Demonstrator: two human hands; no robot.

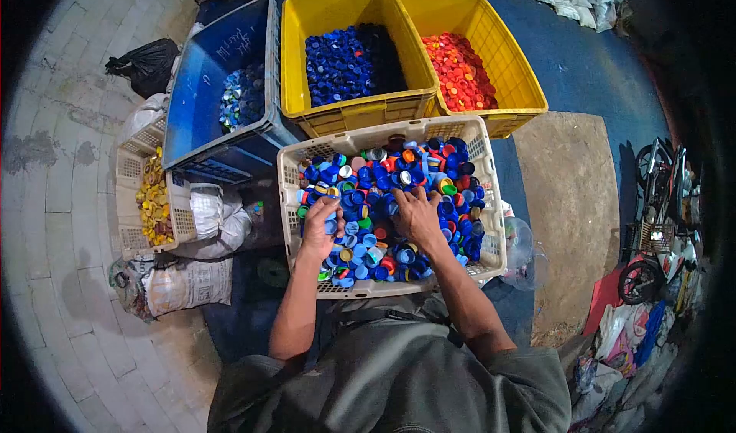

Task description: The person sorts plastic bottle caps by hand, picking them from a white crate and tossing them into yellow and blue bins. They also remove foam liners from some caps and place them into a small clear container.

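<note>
A pale plastic crate point(395, 288) right in front of me is full of mixed bottle caps point(368, 178), mostly dark and light blue, with some red, green, white and orange. Over its left part, my left hand point(313, 232) is curled closed around a light blue bottle cap point(331, 224); whether more caps sit in the palm is hidden. My right hand point(418, 218) reaches into the middle of the pile, its fingers bent down among dark blue caps. Those fingertips are hidden, and I cannot make out what they grip.
Behind the crate stand a blue bin point(192, 119) with blue and pale caps, a yellow bin point(299, 50) with dark blue caps, and another yellow bin point(521, 80) with red caps. A crate of yellow caps point(156, 195) and sacks point(188, 286) lie left. A motorcycle point(648, 234) stands right.
</note>
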